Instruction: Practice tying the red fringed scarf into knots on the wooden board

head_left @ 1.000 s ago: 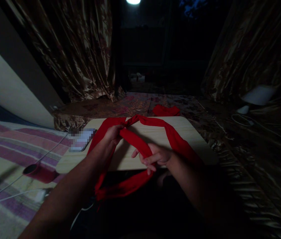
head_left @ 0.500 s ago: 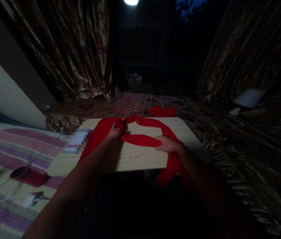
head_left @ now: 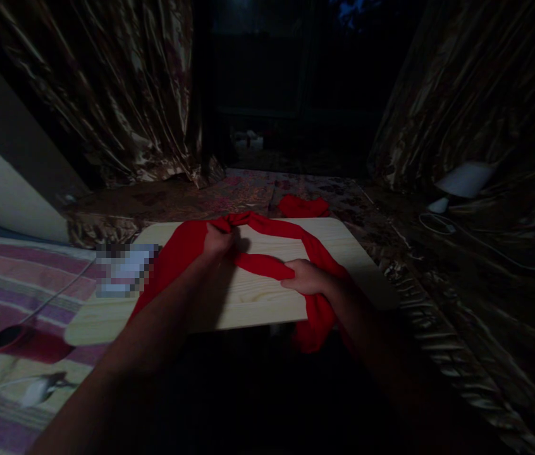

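Observation:
A long red cloth (head_left: 291, 230) lies looped over a light wooden board (head_left: 253, 297) in front of me. My left hand (head_left: 217, 241) is closed on a bunched part of the cloth near the board's far edge. My right hand (head_left: 308, 278) is closed on a strip of the same cloth near the board's right front, and the strip runs taut between the two hands. One end of the cloth hangs off the front edge below my right hand.
A second small red cloth (head_left: 303, 205) lies beyond the board on a patterned floor covering. A red cup (head_left: 25, 343) lies on its side on a striped blanket at left, beside white cables. A blurred flat object (head_left: 122, 272) sits at the board's left corner. Curtains hang on both sides.
My right hand has carried the cloth strip from the board's front edge up and to the right, pulling it taut. The loop that hung below the board has shortened.

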`<state>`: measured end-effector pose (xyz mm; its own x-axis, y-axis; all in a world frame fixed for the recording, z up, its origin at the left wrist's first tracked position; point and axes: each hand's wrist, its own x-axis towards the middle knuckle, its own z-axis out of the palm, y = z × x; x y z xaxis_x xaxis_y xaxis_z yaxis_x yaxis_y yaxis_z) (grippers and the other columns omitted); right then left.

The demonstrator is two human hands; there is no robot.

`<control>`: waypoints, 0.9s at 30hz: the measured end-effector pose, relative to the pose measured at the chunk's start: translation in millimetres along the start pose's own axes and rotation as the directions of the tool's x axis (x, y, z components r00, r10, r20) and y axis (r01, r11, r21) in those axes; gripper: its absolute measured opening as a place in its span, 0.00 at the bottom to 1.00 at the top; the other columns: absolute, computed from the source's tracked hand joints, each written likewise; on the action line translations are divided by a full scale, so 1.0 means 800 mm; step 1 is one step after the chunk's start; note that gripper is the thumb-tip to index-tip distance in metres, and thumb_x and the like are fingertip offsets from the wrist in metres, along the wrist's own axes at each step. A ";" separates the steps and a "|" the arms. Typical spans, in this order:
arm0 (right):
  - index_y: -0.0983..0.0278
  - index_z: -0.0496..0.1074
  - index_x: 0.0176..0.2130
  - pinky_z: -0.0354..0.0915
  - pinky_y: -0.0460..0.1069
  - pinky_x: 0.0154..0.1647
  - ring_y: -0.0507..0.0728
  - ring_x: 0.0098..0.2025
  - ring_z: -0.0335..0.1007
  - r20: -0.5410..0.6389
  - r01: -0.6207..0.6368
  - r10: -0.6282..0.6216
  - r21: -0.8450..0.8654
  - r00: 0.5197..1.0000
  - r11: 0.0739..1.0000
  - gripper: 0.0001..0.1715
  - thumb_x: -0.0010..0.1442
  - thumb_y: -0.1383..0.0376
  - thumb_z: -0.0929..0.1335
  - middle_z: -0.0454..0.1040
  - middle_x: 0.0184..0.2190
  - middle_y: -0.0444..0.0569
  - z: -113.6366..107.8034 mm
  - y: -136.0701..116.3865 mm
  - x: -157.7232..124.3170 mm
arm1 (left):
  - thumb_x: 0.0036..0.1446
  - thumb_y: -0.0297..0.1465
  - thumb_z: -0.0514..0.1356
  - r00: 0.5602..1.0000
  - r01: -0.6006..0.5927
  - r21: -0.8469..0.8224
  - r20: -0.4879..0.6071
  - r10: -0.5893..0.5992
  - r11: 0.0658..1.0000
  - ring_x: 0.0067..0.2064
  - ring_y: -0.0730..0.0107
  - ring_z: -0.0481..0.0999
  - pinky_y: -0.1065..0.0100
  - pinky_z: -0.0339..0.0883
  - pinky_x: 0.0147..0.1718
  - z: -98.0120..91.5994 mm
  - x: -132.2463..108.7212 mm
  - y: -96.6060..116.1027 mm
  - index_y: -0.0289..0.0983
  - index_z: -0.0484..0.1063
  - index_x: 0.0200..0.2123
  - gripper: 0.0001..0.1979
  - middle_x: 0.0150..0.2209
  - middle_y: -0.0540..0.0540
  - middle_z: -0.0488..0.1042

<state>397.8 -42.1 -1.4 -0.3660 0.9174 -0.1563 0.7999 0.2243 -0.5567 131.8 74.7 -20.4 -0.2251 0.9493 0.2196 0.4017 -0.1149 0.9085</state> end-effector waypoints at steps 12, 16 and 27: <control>0.64 0.77 0.42 0.69 0.48 0.41 0.55 0.39 0.77 -0.139 0.144 -0.113 0.232 0.984 0.962 0.11 0.60 0.61 0.72 0.81 0.37 0.50 0.025 0.001 -0.034 | 0.61 0.53 0.59 0.476 -0.743 0.185 0.822 0.313 0.643 0.73 0.42 0.54 0.35 0.41 0.69 -0.005 -0.161 0.008 0.43 0.62 0.70 0.38 0.72 0.36 0.57; 0.64 0.77 0.44 0.69 0.54 0.50 0.60 0.45 0.76 -0.501 -0.072 0.062 -0.001 0.863 0.997 0.13 0.61 0.59 0.70 0.80 0.43 0.55 0.010 0.044 -0.081 | 0.61 0.50 0.61 0.487 -0.739 0.171 0.804 0.341 0.651 0.73 0.46 0.55 0.37 0.42 0.69 -0.010 -0.162 -0.002 0.46 0.67 0.65 0.32 0.71 0.38 0.59; 0.66 0.72 0.56 0.67 0.62 0.55 0.70 0.53 0.73 -0.645 -0.417 0.212 -0.183 0.735 0.890 0.36 0.56 0.48 0.73 0.77 0.50 0.63 0.042 0.113 -0.193 | 0.47 0.25 0.61 0.446 -0.630 -0.054 0.791 0.418 0.775 0.67 0.52 0.66 0.42 0.43 0.69 -0.019 -0.171 0.006 0.39 0.74 0.33 0.07 0.63 0.41 0.72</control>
<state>510.6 -174.3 -54.7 0.2070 0.9333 0.2933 0.9517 -0.1226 -0.2815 151.2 -60.1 -41.1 0.7698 0.6072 0.1965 0.4051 -0.7028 0.5849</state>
